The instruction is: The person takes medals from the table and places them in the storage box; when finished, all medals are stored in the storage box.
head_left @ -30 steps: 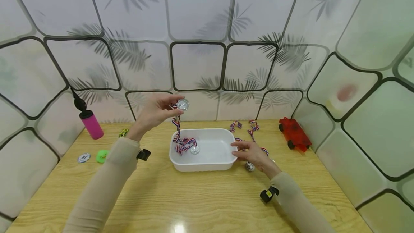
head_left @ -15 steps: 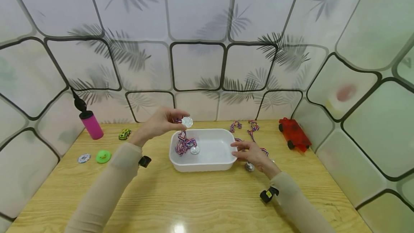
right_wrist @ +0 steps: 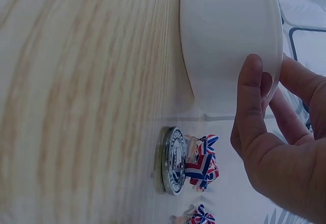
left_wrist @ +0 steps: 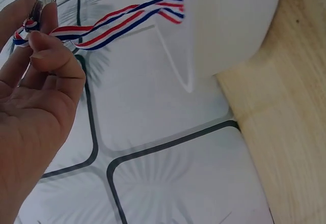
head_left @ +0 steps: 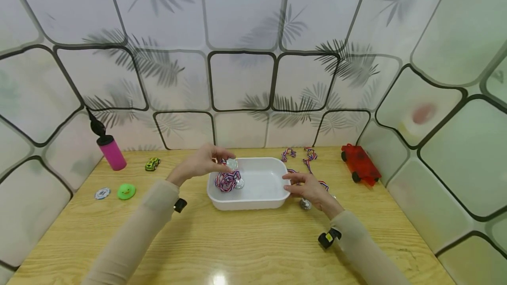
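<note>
My left hand point(head_left: 200, 164) pinches a silver medal point(head_left: 232, 164) just above the left end of a white plastic tub point(head_left: 249, 204). In the left wrist view its red, white and blue ribbon point(left_wrist: 114, 28) runs from the fingers into the tub. Inside the tub, at the left, lie a bunched ribbon point(head_left: 225, 182) and another silver medal point(head_left: 239, 184). At the other end my right hand point(head_left: 313, 190) grips the tub's rim, with fingers on both sides of the wall in the right wrist view. Beside that hand a silver medal point(right_wrist: 174, 160) with its striped ribbon rests on the table.
More striped ribbons point(head_left: 310, 154) lie behind the right hand. A red toy car point(head_left: 361, 164) sits at the right. Leftward are a pink pump point(head_left: 112, 153), a small green car point(head_left: 152, 164), a green duck point(head_left: 126, 191) and a poker chip point(head_left: 102, 193). Patterned walls enclose the table.
The left hand has come down and slightly right with the medal, and the hanging ribbon has gathered in the tub. The right hand keeps its place on the rim.
</note>
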The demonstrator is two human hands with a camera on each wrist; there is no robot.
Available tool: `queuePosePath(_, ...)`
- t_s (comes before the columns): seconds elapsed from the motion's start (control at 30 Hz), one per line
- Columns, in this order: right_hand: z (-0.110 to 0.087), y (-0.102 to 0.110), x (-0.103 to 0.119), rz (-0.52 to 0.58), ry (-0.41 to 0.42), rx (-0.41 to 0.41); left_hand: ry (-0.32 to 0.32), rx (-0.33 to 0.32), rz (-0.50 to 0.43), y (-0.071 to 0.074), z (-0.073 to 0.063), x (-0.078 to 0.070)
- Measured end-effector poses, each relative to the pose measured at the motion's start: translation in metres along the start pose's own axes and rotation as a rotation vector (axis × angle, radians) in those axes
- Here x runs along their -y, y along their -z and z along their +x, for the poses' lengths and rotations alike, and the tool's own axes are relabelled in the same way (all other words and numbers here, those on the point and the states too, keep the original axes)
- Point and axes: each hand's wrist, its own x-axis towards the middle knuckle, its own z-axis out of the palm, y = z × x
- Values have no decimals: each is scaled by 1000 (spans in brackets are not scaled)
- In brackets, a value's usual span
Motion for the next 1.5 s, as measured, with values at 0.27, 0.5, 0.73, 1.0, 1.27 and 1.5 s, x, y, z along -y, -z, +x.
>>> queuePosePath(0.27,0,-1,1,12,-10,-2,31,82,18,-14,2,12)
queuePosePath(0.5,-1,-1,2,16,-12,-1,50,98,-44,-24,3,21)
queuePosePath(0.73,-1,-1,1,16,-4,1,100,149,-94,-32,8,29)
queuePosePath(1.0,-2,-1,2,10,-2,-1,148,163,-72,-46,18,36)
queuePosePath(1.27,-2,-1,1,5,8,-3,75,158,74,-57,26,37)
queuePosePath(1.5,-2,-1,1,1,1,-9,132,189,67,-66,30,39)
